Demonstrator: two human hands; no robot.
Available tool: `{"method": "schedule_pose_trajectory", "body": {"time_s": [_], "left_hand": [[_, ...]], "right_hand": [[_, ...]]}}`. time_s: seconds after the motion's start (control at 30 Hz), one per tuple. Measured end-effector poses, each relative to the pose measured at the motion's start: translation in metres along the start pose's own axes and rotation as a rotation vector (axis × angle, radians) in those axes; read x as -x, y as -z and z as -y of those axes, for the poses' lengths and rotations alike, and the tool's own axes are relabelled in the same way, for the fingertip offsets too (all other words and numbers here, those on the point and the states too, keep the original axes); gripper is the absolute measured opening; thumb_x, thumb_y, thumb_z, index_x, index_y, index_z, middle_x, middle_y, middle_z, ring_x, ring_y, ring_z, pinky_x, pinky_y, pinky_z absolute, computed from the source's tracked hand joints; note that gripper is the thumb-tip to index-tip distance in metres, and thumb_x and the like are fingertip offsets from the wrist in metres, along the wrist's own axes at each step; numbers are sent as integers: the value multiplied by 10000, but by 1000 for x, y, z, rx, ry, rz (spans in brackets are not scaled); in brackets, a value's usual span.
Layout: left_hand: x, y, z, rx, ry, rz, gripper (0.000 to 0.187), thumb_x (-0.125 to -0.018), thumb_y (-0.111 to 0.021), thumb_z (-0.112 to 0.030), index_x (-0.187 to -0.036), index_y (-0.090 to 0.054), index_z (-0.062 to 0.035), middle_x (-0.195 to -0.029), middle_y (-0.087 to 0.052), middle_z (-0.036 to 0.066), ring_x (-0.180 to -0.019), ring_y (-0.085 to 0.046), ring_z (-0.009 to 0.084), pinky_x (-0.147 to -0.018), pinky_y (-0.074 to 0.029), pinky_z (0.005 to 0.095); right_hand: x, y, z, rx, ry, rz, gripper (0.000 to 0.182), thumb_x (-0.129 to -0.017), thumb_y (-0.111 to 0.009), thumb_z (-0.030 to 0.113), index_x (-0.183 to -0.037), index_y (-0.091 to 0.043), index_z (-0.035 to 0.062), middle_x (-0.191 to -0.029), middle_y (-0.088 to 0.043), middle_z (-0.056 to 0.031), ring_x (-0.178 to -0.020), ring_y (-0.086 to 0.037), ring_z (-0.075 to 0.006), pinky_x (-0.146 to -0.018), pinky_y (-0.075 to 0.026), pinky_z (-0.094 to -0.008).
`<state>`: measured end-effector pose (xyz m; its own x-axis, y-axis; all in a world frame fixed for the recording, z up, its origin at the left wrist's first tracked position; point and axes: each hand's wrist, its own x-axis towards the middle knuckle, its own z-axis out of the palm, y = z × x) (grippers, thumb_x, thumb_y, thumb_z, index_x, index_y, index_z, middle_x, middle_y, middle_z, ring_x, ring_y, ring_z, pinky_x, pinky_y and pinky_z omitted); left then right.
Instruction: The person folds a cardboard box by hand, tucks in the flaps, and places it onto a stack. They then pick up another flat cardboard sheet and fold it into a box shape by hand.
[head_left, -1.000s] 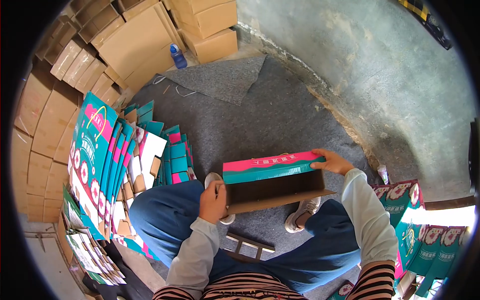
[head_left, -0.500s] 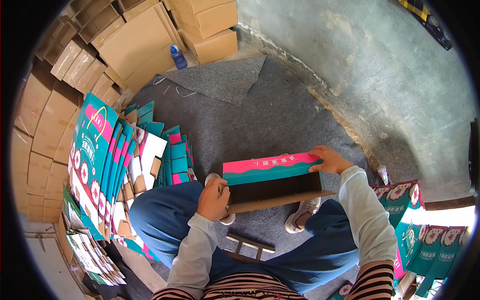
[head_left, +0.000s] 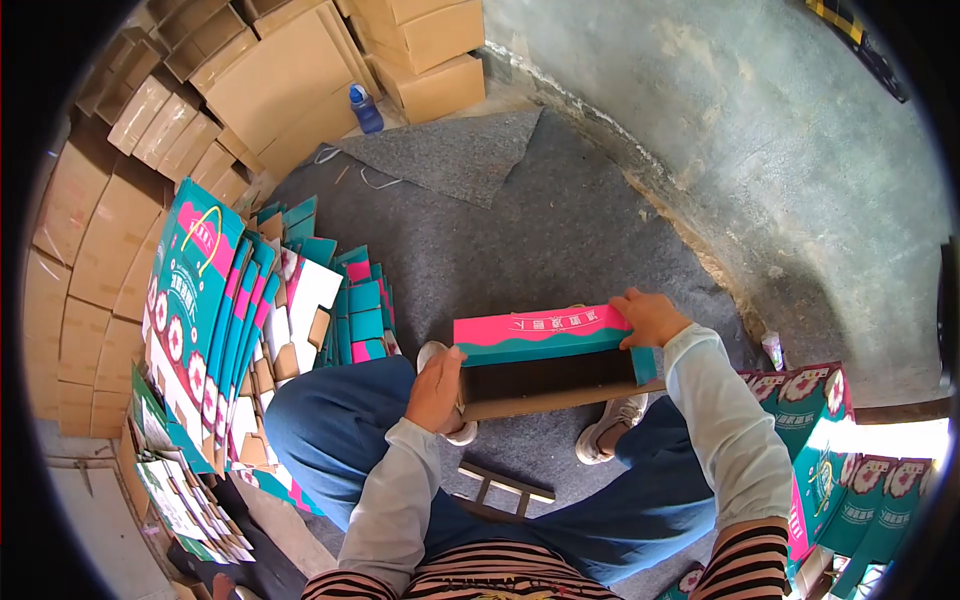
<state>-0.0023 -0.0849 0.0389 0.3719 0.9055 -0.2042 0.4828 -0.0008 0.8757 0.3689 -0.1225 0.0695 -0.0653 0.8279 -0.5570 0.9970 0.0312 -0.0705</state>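
Note:
A pink and teal cardboard box (head_left: 540, 335) with white lettering is held between the knees, its open side facing me and showing a dark inside. My left hand (head_left: 436, 388) presses flat on the box's left end, fingers pointing up. At the upper right corner, my right hand (head_left: 650, 318) grips the box, thumb and fingers on its edge. A brown flap (head_left: 560, 402) runs along the lower side of the opening.
Folded teal and pink boxes (head_left: 205, 290) stand at the left, brown cartons (head_left: 270, 90) behind them. A blue bottle (head_left: 366, 110) is near the cartons. More teal boxes (head_left: 800, 410) are at the right, by the grey wall (head_left: 720, 120). A wooden piece (head_left: 505, 483) lies below.
My left hand has straightened its fingers along the box end. My right hand has shifted slightly left and down over the corner. The view has shifted a little.

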Motion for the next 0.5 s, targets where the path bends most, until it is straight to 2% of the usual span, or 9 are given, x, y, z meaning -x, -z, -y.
{"method": "schedule_pose_trajectory", "body": {"time_s": [0.03,0.13,0.23,0.33,0.43,0.5], "left_hand": [[1,0,0,17,30,-2,575,-1005,-313,-458,-1022,-638,15,-955,-638,147,-955,-597,231,-882,-428,323],[0,0,0,6,43,4,673,-1002,-247,-519,-985,-648,22,-1055,-639,183,-1086,-572,279,-980,-383,334],[-1,2,-4,-15,36,46,673,-1005,-249,-506,-979,-636,43,-1030,-631,191,-1030,-582,327,-920,-424,357],[-3,-1,0,-32,5,-45,707,-995,-243,-538,-930,-652,35,-977,-636,182,-983,-589,311,-909,-423,353],[-20,-1,23,169,238,-52,693,-972,-303,-559,-867,-665,22,-884,-642,155,-880,-600,271,-840,-451,345],[-33,6,23,218,348,44,653,-950,-360,-553,-842,-670,13,-839,-642,130,-808,-597,238,-779,-466,341]], "right_hand": [[0,0,4,-33,-12,21,765,-667,-800,329,-1304,-468,67,-1215,-530,-181,-1089,-566,-358,-905,-484,-427],[-5,-10,6,-106,-17,48,894,-671,-791,283,-1403,-332,57,-1290,-485,-191,-1123,-544,-384,-948,-455,-426],[-7,-9,9,-106,-44,82,905,-674,-789,250,-1413,-308,46,-1293,-476,-204,-1146,-532,-385,-956,-451,-426],[-9,-8,10,-113,-58,96,911,-671,-797,231,-1417,-307,49,-1293,-476,-205,-1145,-532,-384,-954,-452,-426],[-9,-5,13,-111,-71,106,914,-670,-799,214,-1420,-304,49,-1295,-473,-208,-1152,-528,-383,-959,-448,-424],[-10,-7,12,-109,-66,111,910,-672,-799,209,-1419,-305,48,-1297,-471,-208,-1158,-523,-384,-963,-445,-425]]}}
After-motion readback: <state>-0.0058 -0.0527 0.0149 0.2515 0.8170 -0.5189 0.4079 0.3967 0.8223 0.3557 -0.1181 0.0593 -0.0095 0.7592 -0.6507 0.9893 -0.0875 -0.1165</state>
